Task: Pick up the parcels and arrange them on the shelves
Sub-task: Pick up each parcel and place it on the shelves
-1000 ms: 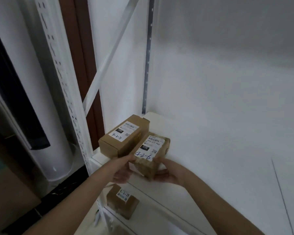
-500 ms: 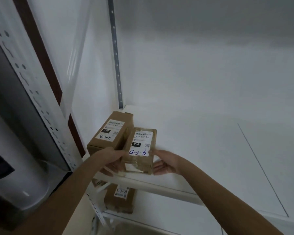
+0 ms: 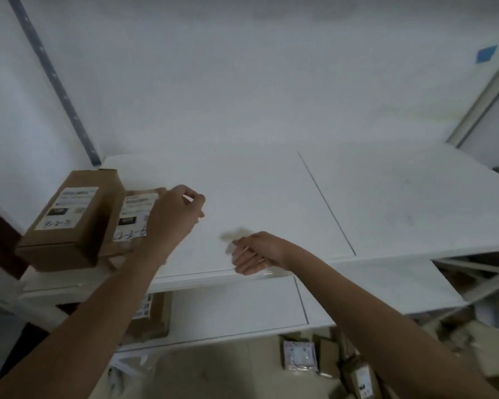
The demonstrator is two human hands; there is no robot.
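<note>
Two labelled cardboard parcels (image 3: pixel 98 223) sit side by side at the upper shelf's (image 3: pixel 271 197) left end — left hand (image 3: pixel 170 217) loosely curled beside them, right hand (image 3: pixel 257 253) empty, fingers half-curled.

Parcel storeroom, white metal shelves (image 3: pixel 271 197), labelled cardboard parcels (image 3: pixel 67 217), more parcels heaped on floor (image 3: pixel 329 358)

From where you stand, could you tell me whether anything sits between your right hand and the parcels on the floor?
Yes. The right hand hovers at the front edge of the upper shelf, and the lower shelf juts out beneath it. The floor parcels lie in front of that board, so reach around its edge.
</note>
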